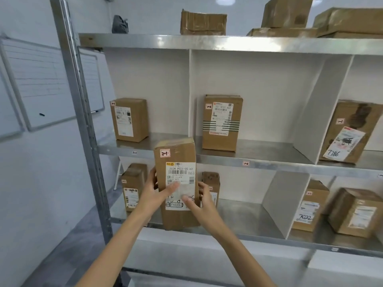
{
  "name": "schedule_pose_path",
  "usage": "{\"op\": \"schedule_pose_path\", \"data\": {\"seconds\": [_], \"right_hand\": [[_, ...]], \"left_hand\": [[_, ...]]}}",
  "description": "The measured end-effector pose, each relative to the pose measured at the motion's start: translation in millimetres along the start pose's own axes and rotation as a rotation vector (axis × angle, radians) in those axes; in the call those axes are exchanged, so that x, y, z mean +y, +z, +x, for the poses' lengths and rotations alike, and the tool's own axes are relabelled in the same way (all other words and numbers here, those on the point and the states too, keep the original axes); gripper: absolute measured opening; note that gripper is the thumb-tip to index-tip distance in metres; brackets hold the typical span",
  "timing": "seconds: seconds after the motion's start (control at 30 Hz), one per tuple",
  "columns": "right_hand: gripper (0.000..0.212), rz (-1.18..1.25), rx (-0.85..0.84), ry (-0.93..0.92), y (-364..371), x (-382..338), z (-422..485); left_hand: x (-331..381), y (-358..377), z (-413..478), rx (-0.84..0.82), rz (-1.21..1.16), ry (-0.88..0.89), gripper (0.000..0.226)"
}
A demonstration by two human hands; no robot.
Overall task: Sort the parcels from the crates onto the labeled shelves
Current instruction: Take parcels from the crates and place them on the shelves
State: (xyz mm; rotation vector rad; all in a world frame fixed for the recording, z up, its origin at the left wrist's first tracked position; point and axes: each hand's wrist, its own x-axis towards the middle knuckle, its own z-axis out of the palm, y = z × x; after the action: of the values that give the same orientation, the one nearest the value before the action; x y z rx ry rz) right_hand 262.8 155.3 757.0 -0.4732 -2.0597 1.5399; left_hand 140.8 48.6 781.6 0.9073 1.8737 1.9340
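I hold a tall brown cardboard parcel (176, 158) upright in front of the metal shelves; a small sticker near its top reads 2-1 and a white shipping label covers its front. My left hand (154, 190) grips its left edge, thumb across the label. My right hand (200, 198) grips its right edge, thumb on the label's lower part. The parcel's base is level with the front edge of the lower shelf (238, 214), whose left bay holds a parcel (132, 187) behind my left hand. Whether the base touches the shelf I cannot tell.
The middle shelf (259, 156) carries tags 1-1 and 1-2, with one parcel (129, 120) at left, one (222, 123) in the middle bay and a leaning one (352, 131) at right. White dividers (319, 104) split the bays. More boxes (203, 22) sit on top. A whiteboard (41, 83) hangs left.
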Motion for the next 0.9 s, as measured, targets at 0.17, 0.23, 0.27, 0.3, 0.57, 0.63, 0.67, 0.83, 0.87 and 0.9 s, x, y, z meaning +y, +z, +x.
{"op": "schedule_pose_path", "data": {"seconds": [0.17, 0.23, 0.27, 0.3, 0.57, 0.63, 0.67, 0.83, 0.87, 0.9], "right_hand": [[0.047, 0.013, 0.017, 0.046, 16, 13, -7], [0.045, 0.029, -0.010, 0.066, 23, 15, -11], [0.044, 0.029, -0.019, 0.072, 27, 15, -14], [0.043, 0.024, -0.020, 0.080, 31, 15, -17], [0.052, 0.011, -0.005, 0.076, 69, 16, -24], [0.058, 0.022, -0.012, 0.058, 84, 13, -23], [0.061, 0.029, -0.017, 0.049, 90, 10, -23], [0.062, 0.045, -0.042, 0.025, 97, -5, -7], [0.063, 0.040, -0.041, 0.021, 95, -8, -1], [0.065, 0.033, -0.039, 0.020, 93, -10, 5]], "left_hand": [[-12, -16, -8, -0.012, 0.000, -0.059, 0.082], [-16, -23, -13, -0.007, 0.008, -0.080, 0.084], [-19, -26, -15, -0.007, 0.014, -0.090, 0.085], [-21, -29, -18, -0.008, 0.020, -0.101, 0.086], [-32, -70, -32, 0.034, 0.051, -0.158, 0.079], [-32, -83, -34, 0.058, 0.054, -0.167, 0.074], [-32, -89, -33, 0.064, 0.057, -0.175, 0.072], [-20, -105, -16, 0.036, 0.118, -0.169, 0.071], [-17, -106, -10, 0.025, 0.132, -0.163, 0.072], [-13, -106, -4, 0.011, 0.152, -0.157, 0.073]]}}
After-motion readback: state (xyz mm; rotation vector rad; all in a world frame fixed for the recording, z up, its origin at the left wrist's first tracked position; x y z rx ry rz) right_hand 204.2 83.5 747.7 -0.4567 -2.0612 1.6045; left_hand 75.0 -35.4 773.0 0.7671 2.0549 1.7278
